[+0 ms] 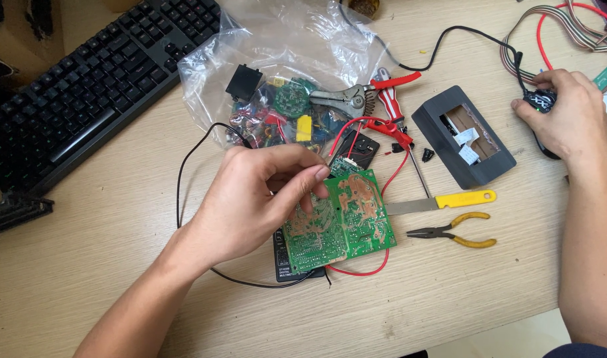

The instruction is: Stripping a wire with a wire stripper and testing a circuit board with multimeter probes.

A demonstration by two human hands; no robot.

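Observation:
My left hand [257,199] hovers at the middle of the wooden desk [118,265], thumb and fingertips pinched on the left edge of a green circuit board [346,222]. The board lies solder side up on a black multimeter [293,268] with red and black leads. At the far right, my right hand [568,116] is closed over a small black device [541,99] joined to a black cable.
A black keyboard [85,86] lies at the upper left. A clear plastic bag [277,73] holds several electronic parts. Red-handled strippers [363,93], a yellow-handled blade [442,201], yellow pliers [452,232] and a grey box [462,136] sit right of the board. Ribbon cable [568,26] lies top right.

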